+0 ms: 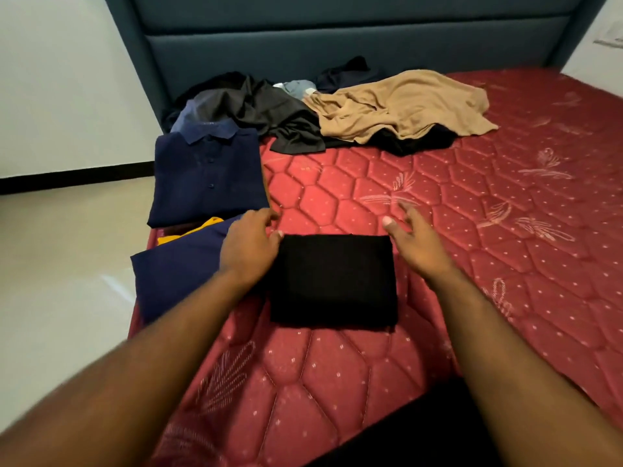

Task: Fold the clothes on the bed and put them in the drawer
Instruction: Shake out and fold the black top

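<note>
A folded black garment [332,279] lies flat on the red quilted mattress [472,230] in front of me. My left hand [247,246] rests at its upper left corner, thumb touching the cloth edge, fingers relaxed. My right hand [414,241] hovers just past its upper right corner with fingers spread, holding nothing. A folded navy polo shirt [207,176] lies at the mattress's left edge. Nearer me lies a folded navy garment [175,267] with a yellow piece [199,227] showing beside it. Unfolded clothes lie by the headboard: a dark grey heap [263,109] and a tan garment [401,106].
The blue padded headboard [337,38] stands behind the heap. To the left, the mattress edge drops to a pale tiled floor [67,264] and a white wall. No drawer is in view.
</note>
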Tool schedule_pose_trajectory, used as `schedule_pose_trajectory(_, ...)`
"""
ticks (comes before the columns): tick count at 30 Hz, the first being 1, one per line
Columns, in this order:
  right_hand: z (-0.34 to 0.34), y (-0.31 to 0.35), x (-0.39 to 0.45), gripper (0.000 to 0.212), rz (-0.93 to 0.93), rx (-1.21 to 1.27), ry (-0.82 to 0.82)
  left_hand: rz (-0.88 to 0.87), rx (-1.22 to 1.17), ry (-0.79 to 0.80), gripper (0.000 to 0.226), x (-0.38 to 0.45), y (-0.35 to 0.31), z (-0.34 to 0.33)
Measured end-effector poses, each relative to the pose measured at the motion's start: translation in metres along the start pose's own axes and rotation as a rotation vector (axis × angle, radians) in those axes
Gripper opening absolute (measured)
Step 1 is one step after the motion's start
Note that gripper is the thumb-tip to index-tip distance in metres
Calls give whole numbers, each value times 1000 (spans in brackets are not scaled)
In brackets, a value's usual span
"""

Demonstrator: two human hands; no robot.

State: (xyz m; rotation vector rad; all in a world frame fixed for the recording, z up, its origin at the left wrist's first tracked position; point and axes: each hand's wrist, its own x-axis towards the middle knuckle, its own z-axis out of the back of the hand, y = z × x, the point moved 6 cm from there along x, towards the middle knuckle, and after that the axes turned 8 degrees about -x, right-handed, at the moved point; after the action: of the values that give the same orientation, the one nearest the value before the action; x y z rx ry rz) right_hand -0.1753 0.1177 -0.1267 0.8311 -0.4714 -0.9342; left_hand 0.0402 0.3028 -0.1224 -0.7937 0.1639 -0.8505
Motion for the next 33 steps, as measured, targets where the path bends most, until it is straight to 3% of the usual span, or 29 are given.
schedule_pose_trajectory(4,-38,-48,-14,59,-242,-156,52,165,-61,1,44,-52,2,-56)
schedule_pose_trajectory(7,-56,-67,-22,61,-352,-92,95,440,-211,-148,60,-81,12,-78)
schedule_pose_trajectory(9,-64,-67,-23,47,-401,88,112,601,-388,-267,63,-86,23,-85)
schedule_pose_trajectory(12,-73,-61,-23,31,-439,319,206,852,-887,-352,55,-76,39,-93)
schedule_pose_trajectory(15,-65,-49,-33,25,-436,402,331,973,-1166,-67,36,-73,20,-91)
schedule_pose_trajectory(17,-50,-40,-40,27,-421,460,362,917,-1156,54,28,-77,5,-78)
schedule_pose_trajectory(22,-63,51,-48,31,-208,722,391,419,-1041,-295,25,-75,14,28)
schedule_pose_trajectory(24,-95,98,-46,33,-125,733,415,310,-932,-413,33,-74,30,79)
schedule_pose_trajectory(28,-185,149,-26,48,-83,643,451,403,-599,-555,53,-66,104,143)
schedule_pose_trajectory(31,-230,141,-18,65,-48,419,455,469,-287,-385,61,-69,152,115)
schedule_pose_trajectory(33,-242,130,-9,75,-74,368,460,439,-231,-354,58,-73,169,97)
